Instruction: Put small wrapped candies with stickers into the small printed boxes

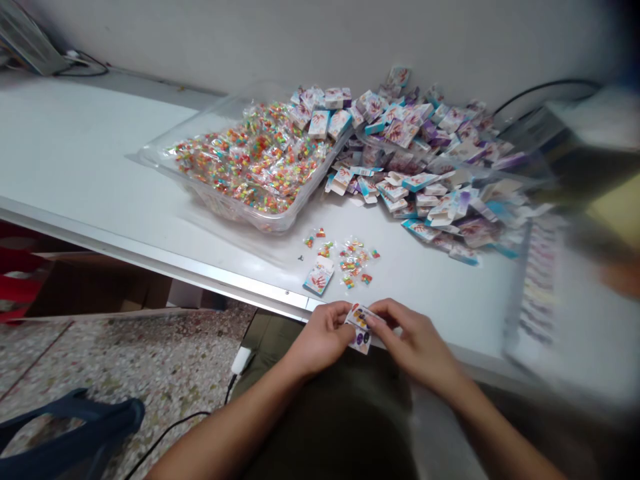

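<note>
Both hands meet at the table's front edge around a small printed card [359, 328] with coloured oval pictures, which looks folded or stacked. My left hand [326, 337] pinches its left side, thumb on top. On the right side, my right hand [407, 333] grips it between thumb and fingers. Just beyond them a small printed box [319, 276] lies flat on the table, its upper end seemingly open. Beside the box is a loose cluster of small clear packets [353, 257] with bright red, yellow and green pieces inside.
A clear plastic tub [285, 223] heaped with similar packets stands behind. To its right, small printed boxes [440, 193] form a big pile, some spilling from another clear container. A blurred sheet with coloured rows [537, 287] lies at the right. Below left are a cardboard box [100, 283] and a dark blue stool [75, 420].
</note>
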Motion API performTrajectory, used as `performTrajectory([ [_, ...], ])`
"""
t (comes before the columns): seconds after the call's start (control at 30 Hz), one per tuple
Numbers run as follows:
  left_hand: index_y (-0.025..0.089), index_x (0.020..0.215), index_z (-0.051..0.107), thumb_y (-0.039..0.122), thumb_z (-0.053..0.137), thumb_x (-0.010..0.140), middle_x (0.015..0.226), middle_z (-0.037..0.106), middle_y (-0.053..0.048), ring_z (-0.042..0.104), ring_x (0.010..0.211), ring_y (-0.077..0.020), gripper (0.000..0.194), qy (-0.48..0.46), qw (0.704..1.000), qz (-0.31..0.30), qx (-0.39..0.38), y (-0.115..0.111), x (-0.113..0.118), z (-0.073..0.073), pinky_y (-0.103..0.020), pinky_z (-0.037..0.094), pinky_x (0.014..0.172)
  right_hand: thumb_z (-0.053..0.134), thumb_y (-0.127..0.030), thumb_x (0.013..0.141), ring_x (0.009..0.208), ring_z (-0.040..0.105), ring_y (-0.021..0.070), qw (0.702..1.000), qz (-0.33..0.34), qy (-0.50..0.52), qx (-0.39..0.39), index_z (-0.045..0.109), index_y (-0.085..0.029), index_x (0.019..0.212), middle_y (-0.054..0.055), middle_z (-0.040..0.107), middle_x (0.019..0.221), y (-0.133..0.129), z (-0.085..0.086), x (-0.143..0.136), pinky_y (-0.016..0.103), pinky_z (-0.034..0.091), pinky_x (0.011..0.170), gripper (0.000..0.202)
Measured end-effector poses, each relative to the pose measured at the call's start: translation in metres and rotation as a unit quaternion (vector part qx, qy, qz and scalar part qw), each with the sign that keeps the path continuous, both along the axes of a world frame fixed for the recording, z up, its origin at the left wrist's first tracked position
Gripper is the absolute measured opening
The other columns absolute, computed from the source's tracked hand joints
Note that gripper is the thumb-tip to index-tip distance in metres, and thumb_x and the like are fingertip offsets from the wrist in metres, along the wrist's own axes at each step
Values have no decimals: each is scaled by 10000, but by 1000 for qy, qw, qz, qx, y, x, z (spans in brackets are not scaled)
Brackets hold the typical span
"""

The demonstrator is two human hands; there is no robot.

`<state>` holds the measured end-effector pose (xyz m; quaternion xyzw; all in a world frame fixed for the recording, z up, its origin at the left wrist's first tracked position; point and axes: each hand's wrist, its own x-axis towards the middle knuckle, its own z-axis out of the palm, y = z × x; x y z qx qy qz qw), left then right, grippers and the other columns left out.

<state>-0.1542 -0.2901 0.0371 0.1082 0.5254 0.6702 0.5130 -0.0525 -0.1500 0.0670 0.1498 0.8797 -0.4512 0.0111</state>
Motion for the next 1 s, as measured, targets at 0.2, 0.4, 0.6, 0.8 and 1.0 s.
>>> performTrajectory([
  [0.2, 160, 867, 604, 185, 601, 736, 740, 661, 4, 578, 667, -114, 133, 58, 998, 9, 14, -3, 1, 4, -215, 411, 645, 546, -371, 923, 970, 618, 217, 995, -40, 78, 48, 633, -239, 1072, 74, 644, 1080, 1, -8, -5, 336, 512, 797, 217],
  [0.4, 159, 807, 562, 513, 678, 766, 738, 670, -37, 625, 651, -139, 375, 52, 987, 124, -85, -7, 4, 5, -245, 478, 626, 491, -214, 950, 829, 591, 183, 975, -49, 156, 148, 561, -219, 1005, 54, 634, 910, 7, 3, 0, 316, 492, 734, 89],
  [0.6, 125, 679, 629, 526, 791, 637, 638, 626, -14, 582, 595, -129, 435, -86, 992, 89, -26, -4, 0, 11, -274, 527, 629, 423, -78, 934, 802, 546, 182, 950, 151, 223, 157, 538, -199, 1010, 55, 624, 875, -6, 0, 1, 321, 461, 703, 183],
  [0.8, 132, 846, 702, 491, 722, 760, 803, 695, -36, 648, 761, -163, 369, -1, 997, 62, 37, -7, 3, 8, -301, 532, 790, 505, -260, 952, 794, 599, 153, 992, 29, 101, 75, 608, -215, 987, 34, 641, 888, -3, 3, -8, 285, 483, 701, 118],
  [1.0, 140, 888, 674, 367, 794, 720, 852, 726, -44, 676, 757, -159, 306, -26, 990, 124, 66, -8, 1, 3, -310, 544, 788, 665, -445, 827, 810, 643, 187, 988, -122, 55, -75, 628, -197, 1120, 60, 694, 949, -6, -12, -16, 310, 519, 697, 385],
])
